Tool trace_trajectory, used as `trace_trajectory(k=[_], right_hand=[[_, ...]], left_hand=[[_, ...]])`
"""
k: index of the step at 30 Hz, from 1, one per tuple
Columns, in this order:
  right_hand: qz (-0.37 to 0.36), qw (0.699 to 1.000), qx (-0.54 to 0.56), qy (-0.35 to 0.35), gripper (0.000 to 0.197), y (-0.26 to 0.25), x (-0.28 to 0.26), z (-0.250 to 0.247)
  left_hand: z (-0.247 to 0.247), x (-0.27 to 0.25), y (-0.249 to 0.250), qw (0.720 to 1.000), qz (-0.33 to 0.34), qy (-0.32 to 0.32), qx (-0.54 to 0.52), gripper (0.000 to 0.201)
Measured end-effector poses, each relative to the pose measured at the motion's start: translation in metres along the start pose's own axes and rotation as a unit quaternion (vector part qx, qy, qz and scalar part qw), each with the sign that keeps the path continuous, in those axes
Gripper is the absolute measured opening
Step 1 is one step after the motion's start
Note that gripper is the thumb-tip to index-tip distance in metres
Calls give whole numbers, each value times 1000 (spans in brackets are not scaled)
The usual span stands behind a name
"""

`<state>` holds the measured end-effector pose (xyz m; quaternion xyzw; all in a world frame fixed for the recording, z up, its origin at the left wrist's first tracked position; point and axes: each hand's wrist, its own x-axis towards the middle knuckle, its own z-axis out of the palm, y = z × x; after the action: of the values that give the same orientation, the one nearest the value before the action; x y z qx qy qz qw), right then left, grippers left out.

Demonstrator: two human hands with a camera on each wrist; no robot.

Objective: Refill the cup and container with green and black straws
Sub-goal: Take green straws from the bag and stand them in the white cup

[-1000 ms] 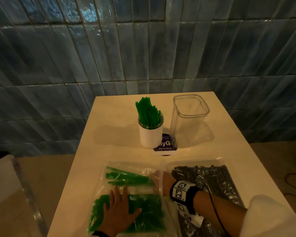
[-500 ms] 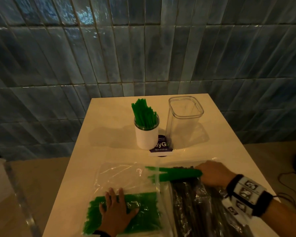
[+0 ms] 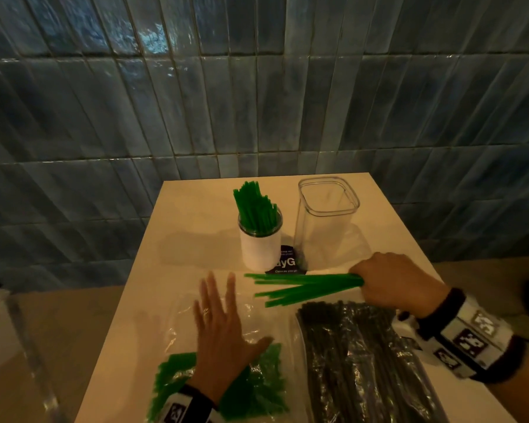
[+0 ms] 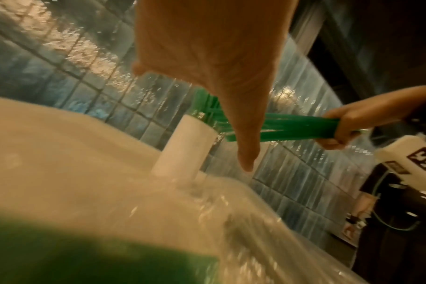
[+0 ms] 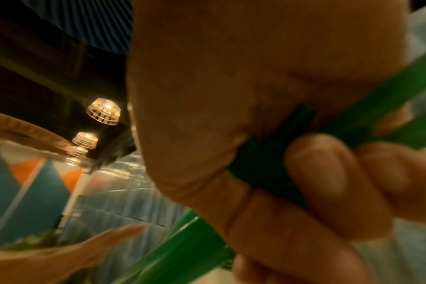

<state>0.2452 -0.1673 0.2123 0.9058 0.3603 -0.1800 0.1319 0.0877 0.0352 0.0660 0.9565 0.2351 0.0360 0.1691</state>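
My right hand (image 3: 391,282) grips one end of a bundle of green straws (image 3: 303,286), which lies level above the table, pointing left, just in front of the white cup (image 3: 260,248). That cup stands at mid-table holding several upright green straws (image 3: 255,209). To its right stands an empty clear container (image 3: 326,224). My left hand (image 3: 219,328), fingers straight and spread, hovers over or rests on the clear bag of green straws (image 3: 257,389). The right wrist view shows fingers (image 5: 328,182) curled round the green straws (image 5: 182,255). A bag of black straws (image 3: 358,361) lies at the front right.
The beige table (image 3: 196,215) backs onto a blue tiled wall (image 3: 257,87). A dark round sticker (image 3: 286,264) lies between cup and container. A clear panel (image 3: 28,346) stands left of the table, and the floor lies on both sides.
My right hand has drawn a bundle of green straws out of the bag and carried it right and toward the cup. My left hand has lifted and slid forward over the bag.
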Motion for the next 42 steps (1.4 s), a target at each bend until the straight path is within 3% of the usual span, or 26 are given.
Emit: trace_trajectory(k=[2, 3, 6, 9, 14, 17, 18, 20, 22, 24, 26, 29, 30, 32, 34, 35, 36, 38, 40, 42], right_hand=[[-63, 998, -2, 19, 33, -30, 0, -1], [-95, 995, 1, 28, 31, -43, 1, -1], [-162, 985, 30, 54, 28, -64, 1, -7], [-193, 970, 140, 55, 29, -51, -2, -26], [-194, 925, 301, 124, 59, -49, -4, -41], [-247, 909, 299, 151, 51, -81, 0, -29], [-259, 897, 312, 175, 48, -88, 3, -25], [-266, 854, 371, 251, 41, -96, 9, -22], [-248, 781, 469, 329, 31, -101, 15, -19], [-224, 712, 578, 329, 51, -108, 20, -15], [-211, 662, 646, 316, 72, -115, 26, -12], [-201, 554, 756, 286, 67, -116, 36, -15], [-197, 537, 771, 279, 58, -115, 40, -17], [-192, 573, 745, 282, 34, -114, 48, -19], [-194, 620, 713, 263, 44, -112, 55, -27], [-183, 637, 704, 255, 49, -109, 55, -37], [-172, 636, 706, 259, 49, -104, 55, -50], [-185, 601, 724, 283, 43, -88, 56, -82], [-199, 565, 723, 345, 42, -69, 58, -115], [-209, 520, 725, 401, 43, -51, 68, -140]], left_hand=[[-11, 11, 15, 992, 75, 92, 52, 120], [-18, 14, 21, 990, 97, 83, 57, 105], [-27, 22, 25, 986, 140, 80, 30, 28], [-36, 19, 11, 991, 127, 31, -37, 33], [-30, 17, 8, 976, 111, 109, -152, 14], [-23, 14, 27, 948, 95, 129, -275, 6], [-20, 13, 34, 938, 80, 130, -312, 7], [-20, 12, 44, 918, 25, 102, -382, 31], [-23, 11, 51, 895, -7, 91, -436, 44], [-29, 14, 57, 875, -13, 90, -476, 48], [-35, 19, 63, 856, -13, 77, -510, 48], [-41, 34, 70, 839, -4, 74, -539, 43], [-44, 39, 72, 839, -2, 82, -538, 40], [-48, 52, 76, 848, 15, 98, -521, 24], [-50, 65, 78, 876, 55, 103, -469, 8], [-50, 71, 79, 888, 78, 98, -443, 9], [-50, 77, 79, 894, 100, 105, -423, 22], [-47, 90, 74, 900, 107, 177, -384, 61], [-45, 102, 65, 902, 62, 253, -345, 85], [-43, 114, 56, 911, 2, 232, -341, 108]])
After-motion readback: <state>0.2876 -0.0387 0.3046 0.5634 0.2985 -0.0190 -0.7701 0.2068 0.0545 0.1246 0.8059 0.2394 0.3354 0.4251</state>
